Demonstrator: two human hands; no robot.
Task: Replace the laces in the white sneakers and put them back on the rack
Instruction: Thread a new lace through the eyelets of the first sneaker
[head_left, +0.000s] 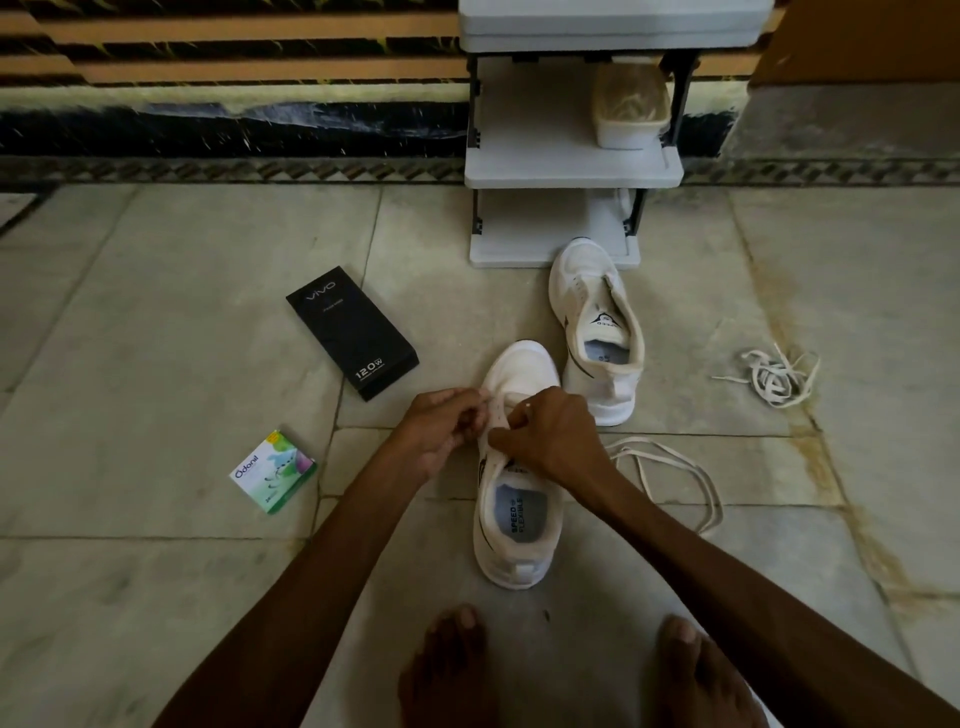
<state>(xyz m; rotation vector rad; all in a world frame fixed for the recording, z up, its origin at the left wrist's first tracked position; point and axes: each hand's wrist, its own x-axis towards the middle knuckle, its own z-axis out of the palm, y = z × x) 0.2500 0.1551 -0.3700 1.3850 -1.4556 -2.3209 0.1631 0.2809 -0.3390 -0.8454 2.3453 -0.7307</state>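
The near sneaker (519, 525) stands on the floor between the person's forearms, with its long axis running straight away from them: heel toward the bare feet, toe toward the rack (571, 174). Both hands meet over the front eyelets. The left hand (441, 426) has its fingers curled, pinching the left eyelet flap. The right hand (553, 436) is also closed in a pinch at the same spot, seemingly on the end of the lace (670, 467), though the tip itself is hidden under the fingers. The rest of that lace trails in loose loops on the floor to the right, so the right hand is the nearer one to draw slack, and the threading should work back along the shoe toward the heel. The second sneaker (597, 332) lies unlaced just beyond, its toe touching the rack's base. A tangled lace bundle (779, 374) sits well apart on the right.
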